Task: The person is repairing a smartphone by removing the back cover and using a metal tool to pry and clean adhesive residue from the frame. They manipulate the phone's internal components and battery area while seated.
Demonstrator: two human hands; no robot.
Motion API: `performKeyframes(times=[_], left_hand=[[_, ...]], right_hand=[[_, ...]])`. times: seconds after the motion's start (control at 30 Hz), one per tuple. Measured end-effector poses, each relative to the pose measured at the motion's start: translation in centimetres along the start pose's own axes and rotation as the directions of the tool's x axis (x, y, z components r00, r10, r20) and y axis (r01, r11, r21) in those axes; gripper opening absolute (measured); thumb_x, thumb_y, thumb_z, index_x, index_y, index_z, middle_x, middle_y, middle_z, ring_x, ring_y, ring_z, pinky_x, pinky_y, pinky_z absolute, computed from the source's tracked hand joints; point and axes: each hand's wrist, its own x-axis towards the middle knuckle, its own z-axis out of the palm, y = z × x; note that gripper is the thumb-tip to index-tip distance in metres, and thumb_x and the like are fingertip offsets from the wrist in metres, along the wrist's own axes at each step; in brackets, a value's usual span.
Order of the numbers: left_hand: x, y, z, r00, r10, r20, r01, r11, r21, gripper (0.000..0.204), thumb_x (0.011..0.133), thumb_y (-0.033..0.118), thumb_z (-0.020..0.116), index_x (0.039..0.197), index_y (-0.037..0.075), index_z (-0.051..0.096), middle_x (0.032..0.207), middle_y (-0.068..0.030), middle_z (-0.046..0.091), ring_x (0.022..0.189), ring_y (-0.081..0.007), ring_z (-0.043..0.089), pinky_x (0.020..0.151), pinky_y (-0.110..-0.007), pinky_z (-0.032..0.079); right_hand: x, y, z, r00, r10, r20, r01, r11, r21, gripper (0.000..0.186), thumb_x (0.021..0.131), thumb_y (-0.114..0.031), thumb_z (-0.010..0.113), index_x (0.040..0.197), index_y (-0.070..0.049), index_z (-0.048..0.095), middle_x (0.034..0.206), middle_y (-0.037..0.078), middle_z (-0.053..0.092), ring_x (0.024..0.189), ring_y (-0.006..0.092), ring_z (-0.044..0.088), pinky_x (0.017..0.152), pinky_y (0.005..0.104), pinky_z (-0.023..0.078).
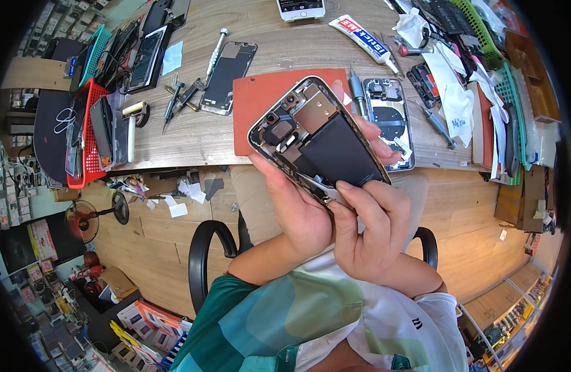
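My left hand (301, 214) holds an opened smartphone (313, 111) tilted above the desk's near edge, its fingers wrapped round behind to the far right side. The phone's back is off, baring a black battery (338, 152), camera modules (271, 116) and a metal shield plate. My right hand (375, 229) is closed at the phone's lower edge, thumb and forefinger pinched by the battery's near corner. What lies between those fingertips is hidden. Below the phone, a red mat (248, 105) lies on the wooden desk (285, 43).
Right of the mat are another opened phone (394, 118), a screwdriver (356, 90) and a glue tube (365, 42). To the left lie a dark screen panel (231, 77), a silver screwdriver (217, 53) and a red basket (90, 139). Papers (456, 105) clutter the right side.
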Motion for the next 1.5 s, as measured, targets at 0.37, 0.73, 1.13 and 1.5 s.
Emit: performKeyframes(times=[0.37, 0.73, 1.13, 1.5], left_hand=[[0.0, 0.6, 0.5, 0.997, -0.015, -0.082, 0.012, 1.0, -0.028, 0.116, 0.093, 0.095, 0.008, 0.168, 0.008, 0.028, 0.133, -0.0202, 0.067, 0.111, -0.0354, 0.071, 0.1, -0.057, 0.059], [-0.2, 1.0, 0.9, 1.0, -0.009, -0.024, 0.007, 0.998, -0.062, 0.122, 0.086, 0.102, 0.016, 0.174, 0.017, 0.014, 0.128, -0.0177, 0.063, 0.112, -0.0352, 0.067, 0.1, -0.059, 0.058], [0.1, 0.6, 0.7, 0.999, 0.027, 0.034, -0.024, 0.994, -0.103, 0.121, 0.084, 0.104, 0.019, 0.174, 0.022, 0.018, 0.12, -0.0193, 0.062, 0.105, -0.0368, 0.068, 0.098, -0.064, 0.058], [-0.1, 0.4, 0.4, 0.997, 0.036, 0.069, -0.026, 0.99, -0.138, 0.121, 0.084, 0.104, 0.022, 0.174, 0.023, 0.018, 0.123, -0.0201, 0.063, 0.107, -0.0389, 0.068, 0.097, -0.065, 0.058]], right_hand=[[0.4, -0.3, -1.1, 0.999, -0.003, 0.051, 0.002, 1.0, 0.023, 0.033, 0.082, -0.01, 0.087, 0.114, -0.003, 0.082, 0.1, 0.008, 0.065, 0.075, 0.0203, 0.058, 0.058, 0.0327, 0.042], [0.9, -0.9, -2.6, 0.983, -0.036, 0.179, 0.019, 0.996, 0.091, 0.039, 0.085, -0.001, 0.086, 0.122, 0.002, 0.075, 0.105, 0.011, 0.063, 0.078, 0.0204, 0.056, 0.063, 0.0322, 0.042], [0.4, -1.1, -2.0, 0.996, 0.007, 0.092, -0.018, 0.992, 0.123, 0.033, 0.084, -0.006, 0.087, 0.115, 0.001, 0.078, 0.095, 0.011, 0.068, 0.074, 0.021, 0.058, 0.059, 0.033, 0.041], [0.3, -1.3, -2.0, 0.996, 0.038, 0.082, -0.049, 0.99, 0.132, 0.032, 0.083, -0.007, 0.088, 0.112, 0.0, 0.079, 0.093, 0.011, 0.069, 0.071, 0.021, 0.06, 0.056, 0.0324, 0.042]])
